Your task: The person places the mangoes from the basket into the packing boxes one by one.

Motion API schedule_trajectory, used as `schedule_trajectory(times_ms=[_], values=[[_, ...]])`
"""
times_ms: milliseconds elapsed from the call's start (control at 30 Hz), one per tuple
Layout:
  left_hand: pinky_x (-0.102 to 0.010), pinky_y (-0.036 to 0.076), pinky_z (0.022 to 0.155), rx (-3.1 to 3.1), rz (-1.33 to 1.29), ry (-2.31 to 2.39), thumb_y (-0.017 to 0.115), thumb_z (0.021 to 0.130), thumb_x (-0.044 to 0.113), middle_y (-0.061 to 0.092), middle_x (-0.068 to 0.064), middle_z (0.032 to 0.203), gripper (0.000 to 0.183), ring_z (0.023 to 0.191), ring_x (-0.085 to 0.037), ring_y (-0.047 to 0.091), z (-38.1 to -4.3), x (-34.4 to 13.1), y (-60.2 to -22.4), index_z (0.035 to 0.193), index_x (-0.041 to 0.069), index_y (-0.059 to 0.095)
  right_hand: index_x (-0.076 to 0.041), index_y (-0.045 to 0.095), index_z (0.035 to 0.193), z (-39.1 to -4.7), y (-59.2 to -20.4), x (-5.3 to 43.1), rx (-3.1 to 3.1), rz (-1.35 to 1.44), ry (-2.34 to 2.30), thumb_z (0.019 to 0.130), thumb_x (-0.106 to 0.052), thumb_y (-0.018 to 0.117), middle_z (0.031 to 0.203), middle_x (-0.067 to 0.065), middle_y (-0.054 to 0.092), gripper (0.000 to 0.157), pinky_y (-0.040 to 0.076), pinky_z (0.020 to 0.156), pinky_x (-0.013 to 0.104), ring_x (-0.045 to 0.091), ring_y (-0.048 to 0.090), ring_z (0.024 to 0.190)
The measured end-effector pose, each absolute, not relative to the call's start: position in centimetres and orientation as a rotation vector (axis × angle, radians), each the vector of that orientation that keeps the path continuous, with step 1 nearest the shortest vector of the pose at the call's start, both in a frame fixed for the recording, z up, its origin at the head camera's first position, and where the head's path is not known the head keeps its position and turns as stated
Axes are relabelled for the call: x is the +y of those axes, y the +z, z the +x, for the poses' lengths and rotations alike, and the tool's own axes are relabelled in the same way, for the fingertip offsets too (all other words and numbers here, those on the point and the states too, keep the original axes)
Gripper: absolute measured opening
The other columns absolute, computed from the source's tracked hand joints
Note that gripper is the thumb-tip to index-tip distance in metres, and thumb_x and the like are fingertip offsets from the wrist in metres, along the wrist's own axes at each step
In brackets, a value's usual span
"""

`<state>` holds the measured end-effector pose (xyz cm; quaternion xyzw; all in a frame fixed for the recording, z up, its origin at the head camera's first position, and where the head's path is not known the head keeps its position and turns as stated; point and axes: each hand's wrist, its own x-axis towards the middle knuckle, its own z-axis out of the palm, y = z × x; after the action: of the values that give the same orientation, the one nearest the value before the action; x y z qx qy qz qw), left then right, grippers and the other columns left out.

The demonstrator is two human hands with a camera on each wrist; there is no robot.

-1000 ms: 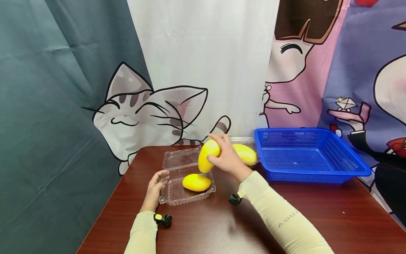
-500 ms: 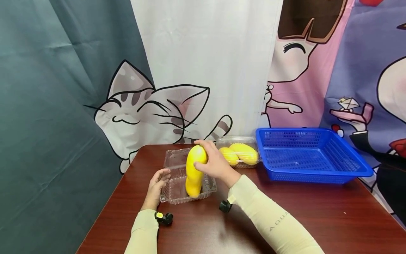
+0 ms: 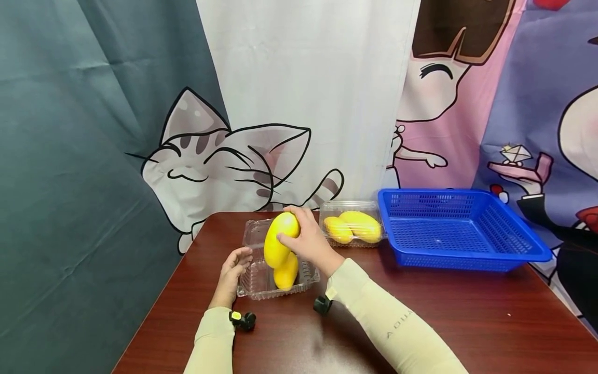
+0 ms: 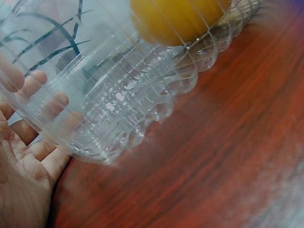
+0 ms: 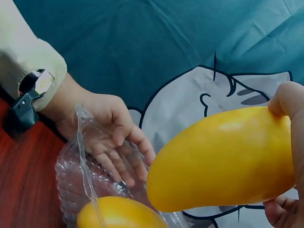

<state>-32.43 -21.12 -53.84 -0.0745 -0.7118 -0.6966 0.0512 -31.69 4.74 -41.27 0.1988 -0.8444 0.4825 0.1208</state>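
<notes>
My right hand grips a yellow mango by its upper end, thumb on the near side. The fruit hangs tilted over an open clear plastic clamshell box, whose lid is folded back. In the box lies a second mango, partly covered by the held one in the head view. My left hand stands at the box's left side, its fingers loosely bent along the outer wall. Through the clear wall, the left wrist view shows those fingertips and part of a mango.
Behind and to the right stands a closed clear box with two mangoes inside. Next to it is a blue plastic basket. All rest on a reddish-brown wooden table, with a printed cartoon curtain behind.
My right hand has carried its mango leftward and lower over the open box. The mango in the box has turned from crosswise to lengthwise. My left hand has stayed at the box's side.
</notes>
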Motion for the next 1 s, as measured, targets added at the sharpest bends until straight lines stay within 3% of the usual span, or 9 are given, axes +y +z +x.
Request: schedule_trajectory(times_ms=[400,633,833,1000], values=[[-0.032,0.042,0.104,-2.178,-0.226,-2.114,0.039,0.093,-0.008,0.051,-0.020,0.144,0.046,0.133,-0.035,0.050,-32.5,-21.2,-53.3,0.137,-0.002,0.051,-0.030,0.049,0.146,-31.9,-42.3,2.1,-2.600,0.610,1.356,0.087,-0.044,0.073,0.123,0.005,0.049,0.066,0.055,0.077,0.039,0.022,0.059,0.096],[-0.033,0.042,0.095,-2.171,-0.226,-2.139,0.038,0.092,-0.010,0.049,-0.023,0.146,0.049,0.134,-0.039,0.049,-32.4,-21.2,-53.4,0.139,-0.004,0.049,-0.032,0.044,0.152,-31.9,-43.9,0.8,-2.757,0.757,1.113,0.085,-0.044,0.071,0.121,0.005,0.049,0.073,0.053,0.074,0.032,0.016,0.058,0.089],[-0.025,0.046,0.087,-2.152,-0.224,-2.126,0.038,0.089,-0.012,0.056,-0.015,0.137,0.050,0.119,-0.017,0.060,-32.3,-21.0,-53.3,0.137,-0.003,0.051,-0.033,0.037,0.157,-32.0,-44.3,0.0,-2.773,0.806,0.961,0.084,-0.042,0.067,0.126,0.007,0.052,0.079,0.051,0.070,0.031,0.018,0.055,0.092],[-0.022,0.048,0.087,-2.116,-0.236,-2.125,0.038,0.086,-0.014,0.059,-0.002,0.126,0.052,0.111,-0.005,0.062,-32.2,-20.9,-53.5,0.136,-0.002,0.051,-0.024,0.041,0.152,-31.7,-44.7,-1.1,-2.776,0.824,0.851,0.084,-0.044,0.065,0.133,0.005,0.055,0.075,0.051,0.080,0.036,0.020,0.055,0.102]])
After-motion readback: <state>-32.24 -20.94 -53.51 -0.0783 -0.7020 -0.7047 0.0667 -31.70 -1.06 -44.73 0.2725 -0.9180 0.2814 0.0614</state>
